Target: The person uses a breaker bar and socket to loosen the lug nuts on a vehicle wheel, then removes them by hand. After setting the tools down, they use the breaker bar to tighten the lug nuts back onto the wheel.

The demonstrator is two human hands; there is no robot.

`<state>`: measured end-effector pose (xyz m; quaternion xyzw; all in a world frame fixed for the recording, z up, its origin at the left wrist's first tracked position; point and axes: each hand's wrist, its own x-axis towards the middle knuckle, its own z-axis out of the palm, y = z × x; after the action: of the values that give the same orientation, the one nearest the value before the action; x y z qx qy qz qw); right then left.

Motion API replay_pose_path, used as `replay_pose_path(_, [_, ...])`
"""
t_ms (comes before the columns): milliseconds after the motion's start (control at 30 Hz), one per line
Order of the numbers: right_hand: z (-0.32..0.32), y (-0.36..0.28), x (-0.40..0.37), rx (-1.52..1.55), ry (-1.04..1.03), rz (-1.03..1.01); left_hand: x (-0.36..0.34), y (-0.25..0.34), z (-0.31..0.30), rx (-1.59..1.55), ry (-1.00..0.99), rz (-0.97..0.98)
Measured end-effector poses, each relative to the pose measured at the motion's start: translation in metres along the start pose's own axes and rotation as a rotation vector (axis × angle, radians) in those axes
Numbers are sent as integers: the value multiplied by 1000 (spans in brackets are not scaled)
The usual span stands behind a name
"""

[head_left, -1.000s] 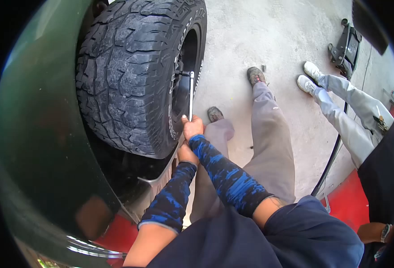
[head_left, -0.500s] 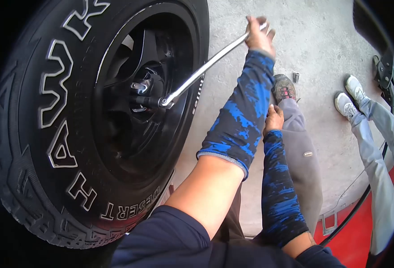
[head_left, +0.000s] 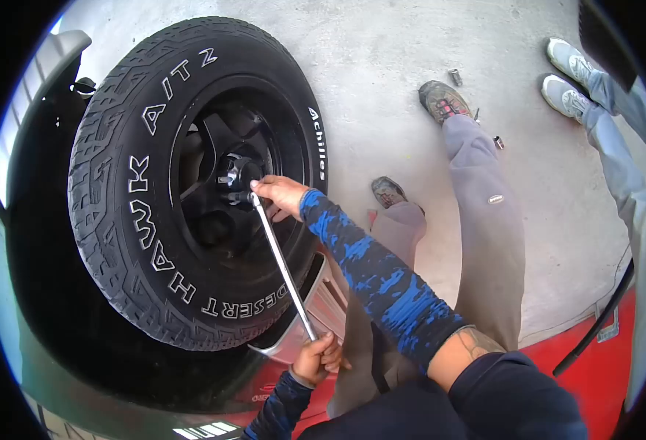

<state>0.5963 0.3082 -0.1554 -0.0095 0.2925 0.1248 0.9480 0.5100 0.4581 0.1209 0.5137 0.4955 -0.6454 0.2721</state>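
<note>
A long chrome socket wrench (head_left: 283, 265) slants from the wheel hub (head_left: 239, 172) down toward my body. Its dark socket (head_left: 236, 196) sits at a lug nut position beside the chrome hub centre. My left hand (head_left: 318, 357) is closed around the lower end of the handle. At the wrench's head, my right hand (head_left: 283, 194) holds on with its thumb and finger, its other fingers curled below. The black wheel rim (head_left: 224, 242) carries a large tire (head_left: 129, 242) with white outlined lettering. Exactly how the socket seats on the nut is hidden.
Two loose sockets, one a small metal socket (head_left: 455, 77) and the other a dark socket (head_left: 499, 142), lie on the concrete floor (head_left: 382, 81) by my shoe (head_left: 442, 101). Another person's legs (head_left: 609, 147) stand at right. A black hose (head_left: 594, 330) crosses red bodywork (head_left: 594, 389).
The wrench handle has swung from pointing up and away to pointing down toward me, with my left hand on its end. My right hand has moved from beside my leg to the wrench head.
</note>
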Motion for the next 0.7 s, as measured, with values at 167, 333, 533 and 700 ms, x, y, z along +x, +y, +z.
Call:
replay_pose_path(167, [22, -9, 18, 8, -2, -170, 89, 20, -94, 999, 909, 443])
replay_pose_path(333, [8, -21, 2, -431, 166, -384, 140, -5, -74, 795, 673, 656])
replay_pose_path(533, [-120, -5, -64, 276, 215, -312, 133, -1, -78, 1132, 654, 473])
replay_pose_path(700, [-120, 15, -4, 212, 256, -278, 127, 4, -42, 945, 671, 339])
